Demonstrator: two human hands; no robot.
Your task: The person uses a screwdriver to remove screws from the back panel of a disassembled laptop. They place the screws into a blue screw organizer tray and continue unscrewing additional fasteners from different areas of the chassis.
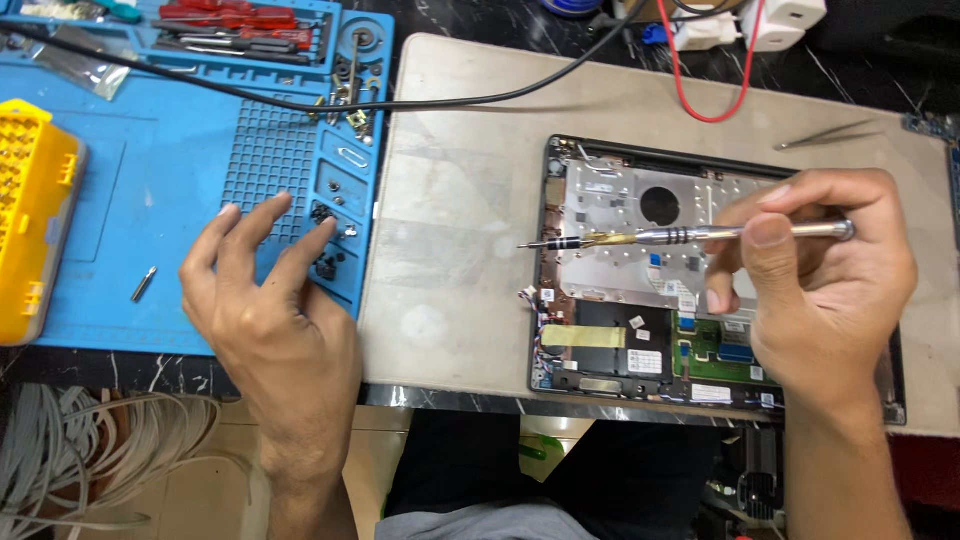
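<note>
My right hand (815, 290) grips a slim silver screwdriver (640, 237) held level, its tip pointing left over the left edge of an opened laptop base (600, 330). The base lies on a beige mat (460, 200) and shows a silver inner plate with a round hole, a dark panel with yellow tape and a green board. My left hand (265, 300) hovers with fingers spread over the right edge of a blue work mat (150, 170), fingertips by small compartments that hold dark screws (325, 265). It holds nothing.
A yellow bit case (30, 215) sits at the far left, with a loose bit (143, 284) beside it. Red-handled screwdrivers (235, 25) lie in the blue mat's top tray. A black cable (450, 100), a red wire (700, 80) and tweezers (825, 135) lie at the back. White cables (90, 440) hang below the table.
</note>
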